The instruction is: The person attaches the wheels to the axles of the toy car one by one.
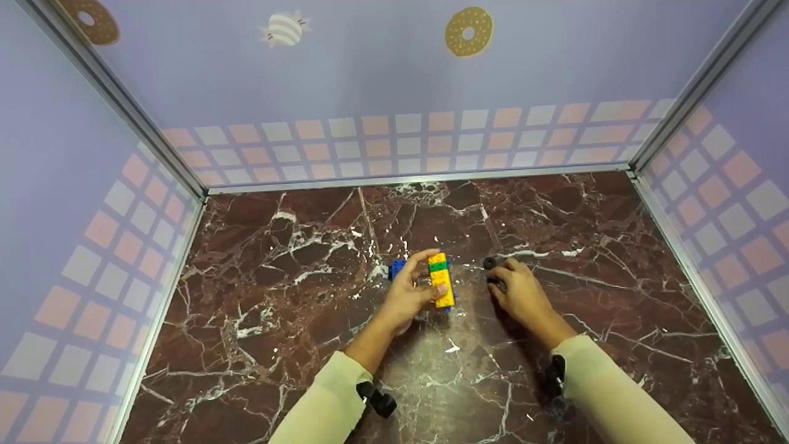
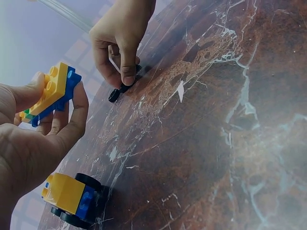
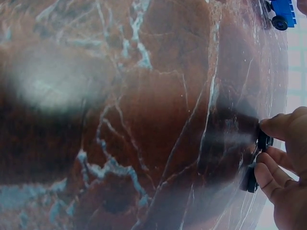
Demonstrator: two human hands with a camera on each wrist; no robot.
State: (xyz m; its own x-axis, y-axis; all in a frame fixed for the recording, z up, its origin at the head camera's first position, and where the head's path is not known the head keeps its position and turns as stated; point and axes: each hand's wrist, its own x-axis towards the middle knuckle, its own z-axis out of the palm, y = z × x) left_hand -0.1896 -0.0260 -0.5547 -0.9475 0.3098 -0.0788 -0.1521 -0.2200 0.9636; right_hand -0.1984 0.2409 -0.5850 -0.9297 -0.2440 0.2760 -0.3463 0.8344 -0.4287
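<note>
Your left hand [image 1: 404, 301] grips the yellow-green-blue brick assembly [image 1: 440, 276] left of your right hand [image 1: 525, 295], which pinches the near black wheel [image 3: 265, 141], so a sideways nudge from it might roll the far black wheel [image 1: 490, 263] away

Glossy marble-look tabletop [image 1: 246, 376], smooth plastic bricks [image 1: 439, 277], cloth sleeves [image 1: 327, 407].

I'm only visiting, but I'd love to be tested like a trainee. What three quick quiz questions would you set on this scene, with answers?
1. Fill in: the left hand holds a yellow, green and ____ piece.
2. On the car, the tyres are: (a) red, (b) black, (c) white?
3. Look at the right hand. True or false: it holds the car.

Key: 1. blue; 2. b; 3. false, it holds black wheels.
</note>
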